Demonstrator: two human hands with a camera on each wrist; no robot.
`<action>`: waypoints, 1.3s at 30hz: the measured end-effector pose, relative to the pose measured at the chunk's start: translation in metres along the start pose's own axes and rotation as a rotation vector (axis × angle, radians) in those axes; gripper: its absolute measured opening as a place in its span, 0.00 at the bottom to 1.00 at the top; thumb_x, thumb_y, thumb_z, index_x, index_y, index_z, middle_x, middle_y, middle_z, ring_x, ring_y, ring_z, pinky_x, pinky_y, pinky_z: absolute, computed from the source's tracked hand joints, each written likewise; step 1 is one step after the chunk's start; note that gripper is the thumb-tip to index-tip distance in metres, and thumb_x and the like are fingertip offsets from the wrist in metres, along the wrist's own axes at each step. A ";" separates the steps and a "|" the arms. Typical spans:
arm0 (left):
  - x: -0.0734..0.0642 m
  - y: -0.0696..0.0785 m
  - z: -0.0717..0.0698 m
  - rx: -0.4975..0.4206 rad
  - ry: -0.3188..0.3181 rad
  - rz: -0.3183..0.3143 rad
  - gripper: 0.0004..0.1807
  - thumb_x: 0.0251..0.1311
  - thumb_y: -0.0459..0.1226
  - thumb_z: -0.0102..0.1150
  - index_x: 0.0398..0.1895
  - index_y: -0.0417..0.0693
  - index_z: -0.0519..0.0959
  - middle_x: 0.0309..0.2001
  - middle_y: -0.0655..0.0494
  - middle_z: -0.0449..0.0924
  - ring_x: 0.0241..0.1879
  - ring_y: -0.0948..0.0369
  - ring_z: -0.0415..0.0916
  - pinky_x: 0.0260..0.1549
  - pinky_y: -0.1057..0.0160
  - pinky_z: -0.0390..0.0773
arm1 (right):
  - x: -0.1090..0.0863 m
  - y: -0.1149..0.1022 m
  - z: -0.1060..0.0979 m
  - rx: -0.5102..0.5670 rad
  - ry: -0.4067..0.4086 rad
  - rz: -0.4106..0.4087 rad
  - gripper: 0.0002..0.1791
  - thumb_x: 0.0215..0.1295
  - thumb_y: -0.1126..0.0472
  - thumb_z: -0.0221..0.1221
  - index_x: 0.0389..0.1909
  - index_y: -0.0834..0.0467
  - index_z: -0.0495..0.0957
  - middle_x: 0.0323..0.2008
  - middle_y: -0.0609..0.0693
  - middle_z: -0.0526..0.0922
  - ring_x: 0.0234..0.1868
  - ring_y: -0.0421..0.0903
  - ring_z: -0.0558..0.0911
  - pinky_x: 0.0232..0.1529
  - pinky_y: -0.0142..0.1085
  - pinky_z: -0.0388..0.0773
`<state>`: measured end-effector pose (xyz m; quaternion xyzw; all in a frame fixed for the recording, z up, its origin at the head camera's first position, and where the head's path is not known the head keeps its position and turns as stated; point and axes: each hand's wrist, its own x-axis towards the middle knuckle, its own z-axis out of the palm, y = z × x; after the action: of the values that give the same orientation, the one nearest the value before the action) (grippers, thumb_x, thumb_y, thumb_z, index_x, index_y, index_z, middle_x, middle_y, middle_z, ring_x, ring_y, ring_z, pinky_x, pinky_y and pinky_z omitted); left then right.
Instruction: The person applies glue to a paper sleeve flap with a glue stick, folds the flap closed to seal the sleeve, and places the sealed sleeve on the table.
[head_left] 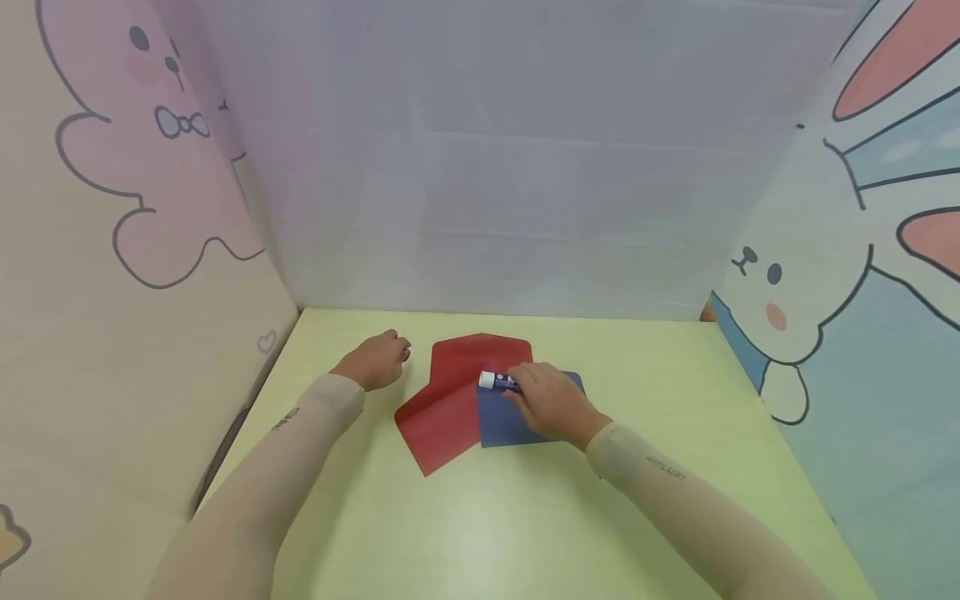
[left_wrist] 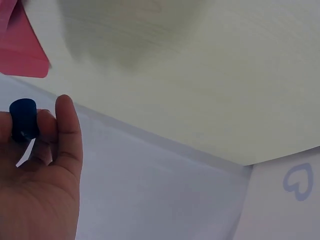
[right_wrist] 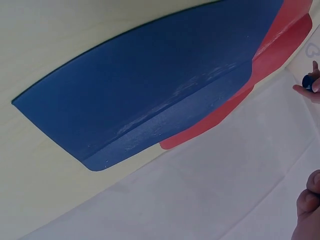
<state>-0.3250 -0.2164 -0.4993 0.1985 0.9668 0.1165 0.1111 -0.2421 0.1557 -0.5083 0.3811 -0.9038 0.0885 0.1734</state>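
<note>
My right hand [head_left: 553, 402] grips a glue stick [head_left: 504, 382], dark blue with a white end that points left. It is over a blue envelope [head_left: 506, 425], which overlaps red envelopes [head_left: 442, 425] in the head view. To the left, my left hand [head_left: 375, 360] is raised over the table, away from the paper. The left wrist view shows a small dark blue cap [left_wrist: 23, 120] pinched between its thumb and fingers. In the right wrist view the blue envelope's flap is folded out along a crease; only curled fingers [right_wrist: 310, 200] of my right hand show there.
A pale yellow table [head_left: 480, 533] lies under the envelopes. Behind it rises a plain whitish wall sheet [head_left: 480, 208]. Side panels stand left and right, the right one printed with a cartoon rabbit [head_left: 802, 275].
</note>
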 end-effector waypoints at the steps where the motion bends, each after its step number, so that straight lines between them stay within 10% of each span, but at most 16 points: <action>1: 0.000 -0.003 0.001 0.018 0.003 -0.001 0.22 0.92 0.37 0.44 0.69 0.32 0.84 0.58 0.35 0.84 0.55 0.42 0.86 0.66 0.40 0.87 | -0.001 0.000 -0.001 0.000 0.001 0.002 0.17 0.83 0.52 0.74 0.58 0.56 0.79 0.40 0.47 0.84 0.39 0.42 0.81 0.48 0.38 0.90; 12: -0.008 -0.023 0.015 0.063 0.013 -0.050 0.09 0.80 0.31 0.51 0.48 0.32 0.78 0.46 0.36 0.85 0.45 0.45 0.84 0.55 0.40 0.87 | -0.006 0.003 0.000 0.045 0.015 0.014 0.17 0.82 0.53 0.73 0.59 0.56 0.80 0.42 0.48 0.87 0.42 0.43 0.85 0.51 0.41 0.92; 25: 0.003 -0.041 0.041 0.092 -0.057 -0.105 0.11 0.86 0.33 0.53 0.54 0.32 0.81 0.51 0.37 0.87 0.50 0.46 0.87 0.57 0.44 0.88 | -0.009 0.003 0.002 0.117 0.003 0.074 0.17 0.85 0.51 0.69 0.61 0.57 0.80 0.44 0.49 0.89 0.45 0.45 0.87 0.53 0.43 0.93; 32: 0.000 -0.023 0.034 0.088 -0.020 -0.171 0.24 0.85 0.43 0.62 0.68 0.29 0.78 0.62 0.31 0.81 0.56 0.37 0.84 0.62 0.34 0.89 | 0.003 0.005 -0.002 0.682 0.022 0.386 0.12 0.91 0.56 0.62 0.55 0.62 0.86 0.47 0.53 0.78 0.48 0.47 0.75 0.49 0.39 0.77; 39: 0.001 0.005 0.027 0.232 0.225 0.024 0.26 0.81 0.50 0.65 0.63 0.35 0.86 0.62 0.36 0.83 0.56 0.40 0.81 0.59 0.41 0.91 | 0.015 0.012 -0.009 1.153 -0.029 0.639 0.17 0.93 0.56 0.57 0.56 0.67 0.85 0.47 0.48 0.80 0.52 0.48 0.76 0.61 0.46 0.78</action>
<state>-0.3175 -0.2067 -0.5235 0.2071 0.9777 0.0270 -0.0229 -0.2583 0.1565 -0.4944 0.1271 -0.7826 0.6003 -0.1053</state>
